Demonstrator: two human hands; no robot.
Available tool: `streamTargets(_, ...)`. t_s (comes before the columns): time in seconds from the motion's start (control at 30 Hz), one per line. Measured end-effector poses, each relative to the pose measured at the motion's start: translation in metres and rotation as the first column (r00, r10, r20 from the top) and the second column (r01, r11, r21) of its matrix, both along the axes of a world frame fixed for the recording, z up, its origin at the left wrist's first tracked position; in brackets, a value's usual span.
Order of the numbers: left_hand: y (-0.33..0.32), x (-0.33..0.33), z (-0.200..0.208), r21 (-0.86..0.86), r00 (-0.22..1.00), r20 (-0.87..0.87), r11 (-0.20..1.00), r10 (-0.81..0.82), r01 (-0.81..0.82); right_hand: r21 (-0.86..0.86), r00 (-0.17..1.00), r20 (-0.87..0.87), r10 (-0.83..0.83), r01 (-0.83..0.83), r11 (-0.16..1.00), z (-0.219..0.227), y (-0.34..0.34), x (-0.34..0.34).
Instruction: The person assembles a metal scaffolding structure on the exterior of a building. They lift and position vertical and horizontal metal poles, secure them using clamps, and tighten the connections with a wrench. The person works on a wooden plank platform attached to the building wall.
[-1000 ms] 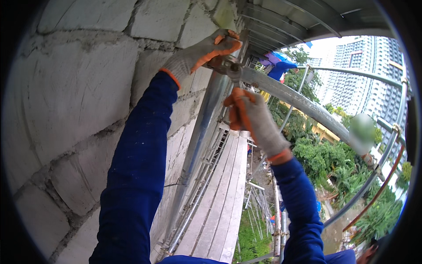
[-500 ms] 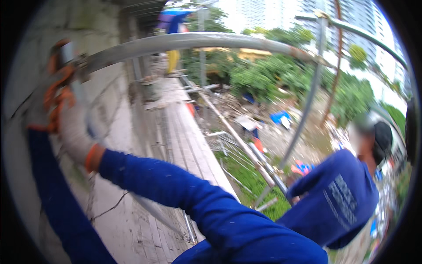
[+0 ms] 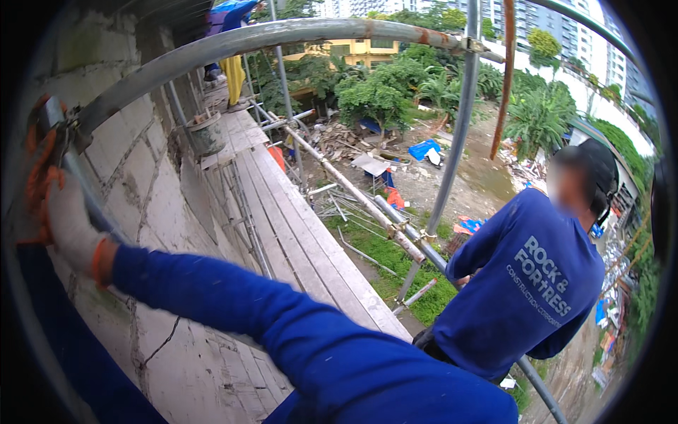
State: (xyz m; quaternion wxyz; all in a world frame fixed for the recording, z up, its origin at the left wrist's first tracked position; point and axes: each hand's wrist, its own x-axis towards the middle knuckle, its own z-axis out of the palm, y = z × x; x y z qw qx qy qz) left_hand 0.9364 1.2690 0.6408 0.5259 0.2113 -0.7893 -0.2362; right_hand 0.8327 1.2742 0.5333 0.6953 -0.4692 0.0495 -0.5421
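At the far left, my left hand (image 3: 27, 201), in a white and orange work glove, closes around an upright grey scaffold pipe (image 3: 89, 196) beside the block wall. Just to its right, my right hand (image 3: 70, 225), gloved the same way, is closed against this pipe below a clamp (image 3: 73, 133); its fingertips are partly hidden. The clamp joins the upright to a long horizontal scaffold pipe (image 3: 282, 42). Both my arms wear blue sleeves, the right one reaching across the view.
A person in a blue shirt (image 3: 526, 283) stands close on my right by a sloping rail (image 3: 418, 244). Planks (image 3: 282, 219) run ahead along the wall (image 3: 141, 159), with a bucket (image 3: 206, 136) beside them. Farther along is another person in yellow trousers (image 3: 233, 79). Ground lies far below.
My view has swung right and down, so both hands and the pipe sit farther left in it. My hands remain at the pipe. The person on the right is more fully seen.
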Motion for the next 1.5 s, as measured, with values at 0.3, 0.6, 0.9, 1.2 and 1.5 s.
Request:
streamTargets(0.3, -0.002, -0.003, 0.0, -0.212, 0.99, 0.12, 0.976, 0.079, -0.052, -0.71, 0.235, -0.632, -0.738, -0.556, 0.432, 0.137, -0.066, -0.176)
streamTargets(0.6, -0.046, 0.018, -0.014, -0.171, 0.988, -0.153, 0.985, -0.003, -0.023, -0.681, -0.088, -0.533, -0.841, -0.545, 0.488, 0.205, 0.021, -0.18)
streamTargets(0.9, -0.015, -0.004, 0.008, -0.045, 0.998, -0.047, 0.998, -0.043, 0.041, -0.597, 0.753, -0.527, -0.395, 0.003, 0.802, 0.014, 0.011, -0.157)
streamTargets(1.2, 0.005, -0.024, 0.004, -0.082, 0.985, -0.021, 0.982, 0.17, -0.171, -0.158, 0.984, -0.132, -0.122, 0.101, 0.982, 0.004, 0.014, -0.064)
streamTargets(1.5, 0.01, -0.002, 0.006, 0.016, 0.974, -0.134, 0.983, 0.184, -0.183, -0.73, 0.022, -0.659, -0.752, -0.26, 0.632, 0.137, 0.028, -0.158)
